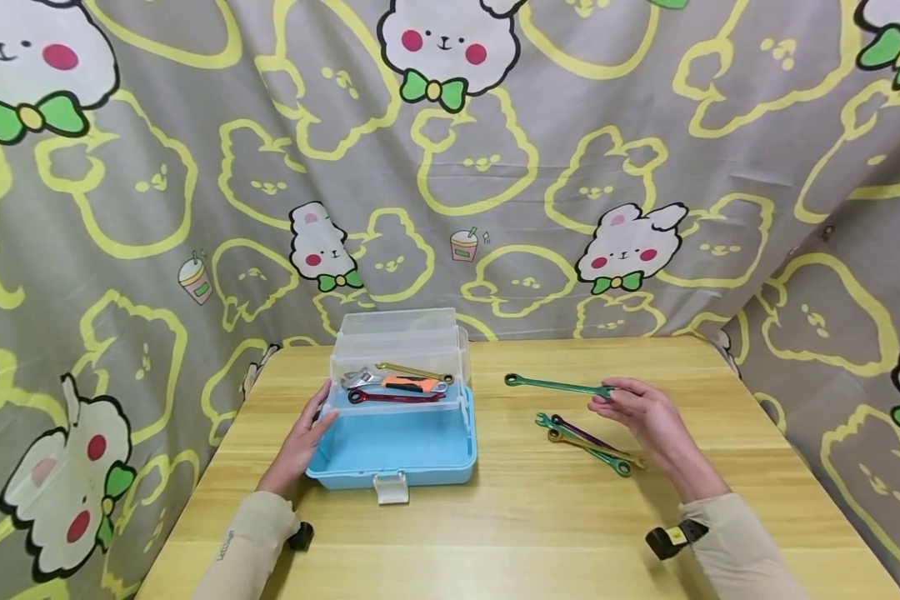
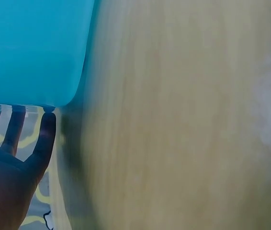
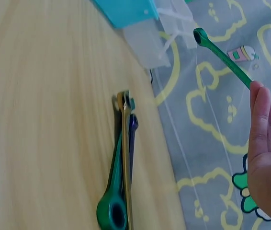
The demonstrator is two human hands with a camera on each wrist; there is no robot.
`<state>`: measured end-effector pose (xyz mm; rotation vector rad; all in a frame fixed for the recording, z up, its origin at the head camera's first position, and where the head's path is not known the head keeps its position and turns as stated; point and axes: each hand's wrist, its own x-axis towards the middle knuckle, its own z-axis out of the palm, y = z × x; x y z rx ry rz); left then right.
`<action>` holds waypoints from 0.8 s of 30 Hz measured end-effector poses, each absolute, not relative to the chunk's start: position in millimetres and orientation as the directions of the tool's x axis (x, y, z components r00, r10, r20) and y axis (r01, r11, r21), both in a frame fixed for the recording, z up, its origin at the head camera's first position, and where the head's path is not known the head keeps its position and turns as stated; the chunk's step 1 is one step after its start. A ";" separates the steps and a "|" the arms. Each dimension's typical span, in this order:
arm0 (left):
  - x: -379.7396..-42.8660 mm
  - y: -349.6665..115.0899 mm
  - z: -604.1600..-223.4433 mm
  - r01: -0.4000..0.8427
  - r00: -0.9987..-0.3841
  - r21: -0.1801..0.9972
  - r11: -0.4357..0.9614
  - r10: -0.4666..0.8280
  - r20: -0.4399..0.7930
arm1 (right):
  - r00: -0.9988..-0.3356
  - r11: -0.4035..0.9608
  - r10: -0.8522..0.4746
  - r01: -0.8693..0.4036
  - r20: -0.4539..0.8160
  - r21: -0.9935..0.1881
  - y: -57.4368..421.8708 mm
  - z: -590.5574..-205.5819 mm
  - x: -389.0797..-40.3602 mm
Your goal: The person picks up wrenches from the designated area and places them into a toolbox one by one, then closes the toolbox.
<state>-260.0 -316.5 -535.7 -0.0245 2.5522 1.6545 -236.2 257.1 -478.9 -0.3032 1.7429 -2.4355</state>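
My right hand (image 1: 641, 412) pinches one end of a green combination wrench (image 1: 558, 384). The wrench is raised, its ring end pointing left; in the right wrist view the green wrench (image 3: 229, 62) slants up from the fingertips. At the left side of a blue toolbox (image 1: 397, 477) my left hand (image 1: 300, 442) grips the wall near the raised tray, thumb toward the front; the left wrist view shows spread fingers against the box. In the clear tray lie a red wrench (image 1: 397, 397), a gold wrench (image 1: 414, 372), an adjustable wrench (image 1: 360, 378) and an orange-and-black tool (image 1: 412, 383).
On the table right of the box, a gold wrench (image 1: 570, 442), a green wrench (image 1: 619, 467) and a purple wrench (image 1: 581, 432) lie crossed in a pile. The clear lid (image 1: 397, 321) stands open toward the patterned curtain (image 1: 495, 167). A white latch (image 1: 392, 489) hangs in front.
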 end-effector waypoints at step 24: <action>-261.4 -315.9 -538.7 -0.038 -0.998 0.899 0.437 0.031 -0.057 | -0.949 -0.331 -0.311 0.052 0.057 -0.942 203.7 -467.7 -240.8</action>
